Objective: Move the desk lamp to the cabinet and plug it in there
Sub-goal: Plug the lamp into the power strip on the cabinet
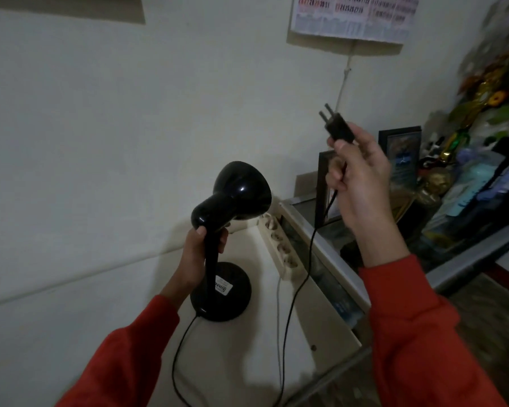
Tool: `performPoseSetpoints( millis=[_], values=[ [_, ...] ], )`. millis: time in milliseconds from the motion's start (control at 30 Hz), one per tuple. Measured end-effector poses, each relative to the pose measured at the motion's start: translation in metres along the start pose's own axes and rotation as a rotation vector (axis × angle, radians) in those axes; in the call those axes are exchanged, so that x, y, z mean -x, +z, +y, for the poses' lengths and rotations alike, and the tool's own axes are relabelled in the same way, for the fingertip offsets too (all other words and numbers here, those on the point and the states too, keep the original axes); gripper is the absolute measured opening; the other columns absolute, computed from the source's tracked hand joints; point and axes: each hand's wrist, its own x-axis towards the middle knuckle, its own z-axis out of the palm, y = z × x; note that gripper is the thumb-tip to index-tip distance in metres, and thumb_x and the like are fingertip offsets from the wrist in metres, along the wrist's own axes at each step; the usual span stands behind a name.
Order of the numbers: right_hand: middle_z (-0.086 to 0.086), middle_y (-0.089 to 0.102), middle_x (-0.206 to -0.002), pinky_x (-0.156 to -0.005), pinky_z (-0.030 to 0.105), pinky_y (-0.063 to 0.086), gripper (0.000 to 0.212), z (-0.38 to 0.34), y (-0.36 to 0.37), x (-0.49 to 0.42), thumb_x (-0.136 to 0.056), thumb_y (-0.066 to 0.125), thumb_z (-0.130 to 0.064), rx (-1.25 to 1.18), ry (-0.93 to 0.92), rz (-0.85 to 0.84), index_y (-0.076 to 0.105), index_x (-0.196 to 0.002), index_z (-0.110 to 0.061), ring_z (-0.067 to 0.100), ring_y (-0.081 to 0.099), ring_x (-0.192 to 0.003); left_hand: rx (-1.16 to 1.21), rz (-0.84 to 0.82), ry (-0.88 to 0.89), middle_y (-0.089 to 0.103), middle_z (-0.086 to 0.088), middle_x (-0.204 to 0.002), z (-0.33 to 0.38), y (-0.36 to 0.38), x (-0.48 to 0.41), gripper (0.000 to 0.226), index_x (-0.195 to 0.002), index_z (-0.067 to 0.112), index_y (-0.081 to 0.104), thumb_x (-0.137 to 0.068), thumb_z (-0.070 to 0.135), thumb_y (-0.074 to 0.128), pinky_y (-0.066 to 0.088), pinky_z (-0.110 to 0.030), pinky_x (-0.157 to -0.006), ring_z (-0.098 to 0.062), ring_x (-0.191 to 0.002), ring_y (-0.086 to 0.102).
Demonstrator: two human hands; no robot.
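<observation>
A black desk lamp (231, 198) with a round base hangs in the air in front of the white wall. My left hand (196, 257) is closed around its thin stem, just under the shade. My right hand (362, 183) holds the lamp's black two-pin plug (337, 126) up high, pins pointing up and left. The black cord (294, 292) loops down from the plug and back to the lamp base. A cream power strip (279, 245) with several sockets is fixed on the wall beside the cabinet (332, 251), below the lamp shade.
The cabinet top at the right carries picture frames (400, 154), a bunch of artificial flowers (491, 86) and other small ornaments. A calendar (353, 16) hangs on the wall above. A thin white cable runs down from the power strip.
</observation>
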Motion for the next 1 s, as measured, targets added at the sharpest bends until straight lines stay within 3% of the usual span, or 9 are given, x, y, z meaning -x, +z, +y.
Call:
performPoseSetpoints(
  millis=[133,300,433,533,700,833,1000],
  values=[
    [0.004,0.067,-0.090,-0.040,0.017,0.033,0.026,0.000,0.000,-0.013,-0.086,0.057,-0.006,-0.007,-0.078,0.021,0.059,-0.108,-0.020,0.006,0.041,-0.046,0.029,-0.025,0.004,0.060,0.002,-0.058,-0.001,0.001,-0.005,0.080,-0.087,0.006,0.061,-0.058,0.080,0.053,0.039,-0.021,-0.052,-0.011,-0.054,0.046],
    [0.002,0.066,-0.092,-0.042,0.015,0.037,0.028,0.030,-0.020,0.000,-0.087,0.056,-0.005,0.084,-0.037,0.037,0.061,-0.107,-0.023,0.003,0.045,-0.050,-0.005,-0.043,-0.019,0.063,0.001,-0.066,-0.004,-0.006,-0.006,0.079,-0.094,0.006,0.061,-0.065,0.078,0.047,0.045,-0.023,-0.058,-0.015,-0.061,0.052],
    [-0.004,0.068,-0.093,-0.046,0.014,0.041,0.033,0.056,-0.046,0.020,-0.088,0.056,-0.004,0.193,0.033,0.088,0.064,-0.103,-0.032,0.001,0.051,-0.057,-0.062,-0.035,-0.062,0.063,-0.008,-0.082,-0.010,-0.009,-0.004,0.055,-0.101,0.016,0.062,-0.083,0.056,0.030,0.049,-0.034,-0.072,-0.023,-0.075,0.057],
    [-0.008,0.070,-0.092,-0.051,0.013,0.047,0.032,0.075,-0.068,0.033,-0.087,0.059,-0.009,0.323,0.068,0.113,0.064,-0.105,-0.035,-0.001,0.059,-0.062,-0.105,0.026,-0.082,0.064,-0.013,-0.087,-0.019,-0.010,0.002,0.051,-0.102,0.016,0.061,-0.093,0.043,0.019,0.052,-0.033,-0.078,-0.023,-0.081,0.061],
    [-0.008,0.067,-0.104,-0.077,0.024,0.052,0.032,0.104,-0.103,0.042,-0.085,0.064,-0.013,0.671,0.173,0.054,0.062,-0.105,-0.038,0.006,0.063,-0.096,-0.149,0.120,-0.045,0.050,-0.008,-0.071,-0.026,0.001,0.007,0.048,-0.092,0.003,0.051,-0.097,0.038,0.019,0.042,-0.018,-0.057,-0.012,-0.060,0.045],
    [-0.001,0.066,-0.104,-0.081,0.023,0.052,0.033,0.126,-0.121,0.041,-0.082,0.066,-0.007,0.935,0.282,-0.080,0.064,-0.108,-0.027,0.013,0.063,-0.098,-0.104,0.151,-0.037,0.043,-0.006,-0.063,-0.029,0.007,0.002,0.040,-0.086,0.008,0.051,-0.097,0.032,0.020,0.030,-0.026,-0.051,-0.013,-0.053,0.036],
    [0.009,0.068,-0.113,-0.086,0.018,0.042,0.035,0.147,-0.131,0.035,-0.081,0.068,-0.010,1.241,0.310,-0.200,0.065,-0.117,-0.012,0.010,0.058,-0.099,-0.115,0.082,-0.011,0.046,0.002,-0.057,-0.036,0.001,-0.006,0.045,-0.091,0.000,0.052,-0.100,0.028,0.018,0.033,-0.022,-0.048,-0.009,-0.048,0.037]
  ],
)
